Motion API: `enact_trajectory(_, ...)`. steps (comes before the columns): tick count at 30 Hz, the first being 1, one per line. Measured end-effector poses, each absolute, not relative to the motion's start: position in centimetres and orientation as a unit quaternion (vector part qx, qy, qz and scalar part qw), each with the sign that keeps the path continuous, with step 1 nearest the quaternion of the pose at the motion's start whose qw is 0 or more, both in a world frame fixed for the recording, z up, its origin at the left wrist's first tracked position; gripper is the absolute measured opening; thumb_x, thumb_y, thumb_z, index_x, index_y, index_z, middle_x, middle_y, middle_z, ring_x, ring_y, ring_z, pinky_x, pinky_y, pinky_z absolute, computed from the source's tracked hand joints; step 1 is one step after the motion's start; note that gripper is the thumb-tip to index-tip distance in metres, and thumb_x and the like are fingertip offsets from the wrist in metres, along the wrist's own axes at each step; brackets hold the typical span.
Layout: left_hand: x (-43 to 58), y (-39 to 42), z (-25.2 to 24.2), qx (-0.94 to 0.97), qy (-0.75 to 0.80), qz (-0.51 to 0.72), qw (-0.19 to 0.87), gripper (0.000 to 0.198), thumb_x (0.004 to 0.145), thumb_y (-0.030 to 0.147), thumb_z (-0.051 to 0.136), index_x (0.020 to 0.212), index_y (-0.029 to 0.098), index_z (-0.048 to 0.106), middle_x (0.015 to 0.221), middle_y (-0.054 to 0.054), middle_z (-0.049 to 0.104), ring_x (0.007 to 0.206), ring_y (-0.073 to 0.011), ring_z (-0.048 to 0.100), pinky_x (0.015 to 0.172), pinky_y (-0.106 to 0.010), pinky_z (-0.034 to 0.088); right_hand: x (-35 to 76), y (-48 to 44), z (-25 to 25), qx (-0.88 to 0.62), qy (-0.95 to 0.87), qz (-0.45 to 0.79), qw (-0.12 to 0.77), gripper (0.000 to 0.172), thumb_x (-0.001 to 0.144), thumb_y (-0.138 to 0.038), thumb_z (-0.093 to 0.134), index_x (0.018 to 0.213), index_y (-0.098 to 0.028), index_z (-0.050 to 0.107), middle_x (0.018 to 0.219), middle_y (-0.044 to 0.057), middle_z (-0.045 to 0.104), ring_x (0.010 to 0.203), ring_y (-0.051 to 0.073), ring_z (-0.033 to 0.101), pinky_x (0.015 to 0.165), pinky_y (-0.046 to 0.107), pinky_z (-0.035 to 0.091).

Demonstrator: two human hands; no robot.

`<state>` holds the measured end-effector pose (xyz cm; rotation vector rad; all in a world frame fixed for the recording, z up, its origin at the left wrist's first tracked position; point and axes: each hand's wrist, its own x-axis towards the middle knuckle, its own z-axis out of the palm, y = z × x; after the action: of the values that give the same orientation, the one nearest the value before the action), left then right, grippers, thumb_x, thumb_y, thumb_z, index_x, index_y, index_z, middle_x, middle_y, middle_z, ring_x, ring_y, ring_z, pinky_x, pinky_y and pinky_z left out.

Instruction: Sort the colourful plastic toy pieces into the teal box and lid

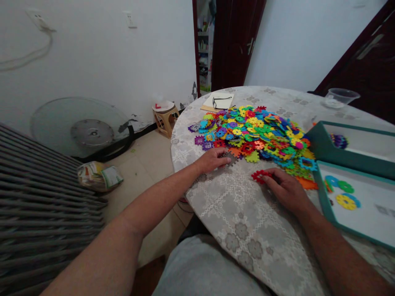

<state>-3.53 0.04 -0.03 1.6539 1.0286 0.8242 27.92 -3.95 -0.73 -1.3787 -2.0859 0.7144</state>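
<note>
Left hand (212,159) lies flat, fingers spread, on a grey piece (231,158) (beside the pile (256,131)); right hand (285,189) pinches a red piece (258,176).

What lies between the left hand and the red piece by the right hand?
Head view: past the grey piece under the left hand, only bare tablecloth reaches the red piece; the coloured pile sits beyond.

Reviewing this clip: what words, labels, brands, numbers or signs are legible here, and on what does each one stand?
Nothing here can be read with certainty.
Crumpled packet: print on its green and white label, too blurred to read.
Teal tray: faint grey marking near its right edge, too small to read.
Coloured plastic pieces: no lettering visible.
</note>
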Motion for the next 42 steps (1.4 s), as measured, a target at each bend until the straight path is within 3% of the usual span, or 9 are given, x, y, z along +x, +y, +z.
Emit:
enact_trajectory(13, -2.9, -1.2, 0.9, 0.746, 0.485, 0.321, 0.324, 0.017, 0.087, 0.035, 0.064, 0.087, 0.018, 0.067, 0.08, 0.001, 0.062, 0.077, -0.0157, 0.055, 0.071, -0.026, 0.041, 27.2, -4.1, -0.3, -0.503, -0.764, 0.28, 0.292, 0.027, 0.1, -0.044, 0.051, 0.102, -0.024, 0.07, 0.092, 0.003, 0.074, 0.081, 0.021, 0.067, 0.073, 0.032, 0.049)
enact_trajectory(31, -2.6, -1.7, 1.0, 0.758, 0.506, 0.289, 0.292, 0.017, 0.091, 0.034, 0.06, 0.092, 0.019, 0.067, 0.079, 0.002, 0.061, 0.075, -0.015, 0.054, 0.069, -0.025, 0.038, 26.4, -4.0, -0.4, -0.504, -0.769, 0.283, 0.273, 0.032, 0.103, -0.043, 0.045, 0.104, -0.023, 0.07, 0.1, 0.007, 0.073, 0.092, 0.024, 0.066, 0.085, 0.037, 0.049)
enact_trajectory(42, -2.5, -1.8, 1.3, 0.743, 0.528, 0.278, 0.304, 0.017, 0.091, 0.034, 0.06, 0.089, 0.019, 0.066, 0.076, 0.003, 0.058, 0.073, -0.0144, 0.052, 0.069, -0.025, 0.038, 26.5, -4.0, -0.6, -0.5, -0.766, 0.299, 0.273, 0.031, 0.103, -0.042, 0.045, 0.103, -0.023, 0.07, 0.1, 0.006, 0.073, 0.092, 0.023, 0.066, 0.083, 0.035, 0.047)
